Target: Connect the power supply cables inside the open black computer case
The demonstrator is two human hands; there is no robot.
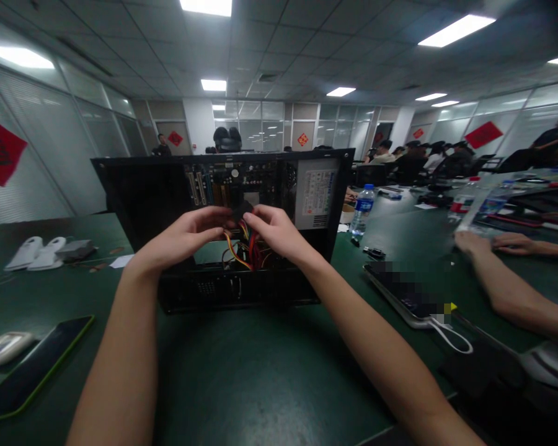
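An open computer case (242,300) lies on its side on the table, its open face toward me. Inside it show a motherboard (235,186) and a power supply (317,192) with a printed label. A bundle of coloured wires (248,251) rises from the lower part of the case to a small black piece (242,210). My right hand (279,232) pinches the wires just at that piece. To its left, my left hand (190,232) has bent fingers reaching to the black piece, with the thumb by a yellow wire; what its fingertips grip is hidden.
The green table (232,378) carries a phone (37,365) and a pale oval object (7,348) on the left. A water bottle (363,212) and a device with a white strap (407,297) stand right of the case. Another person's hands (474,244) rest farther right.
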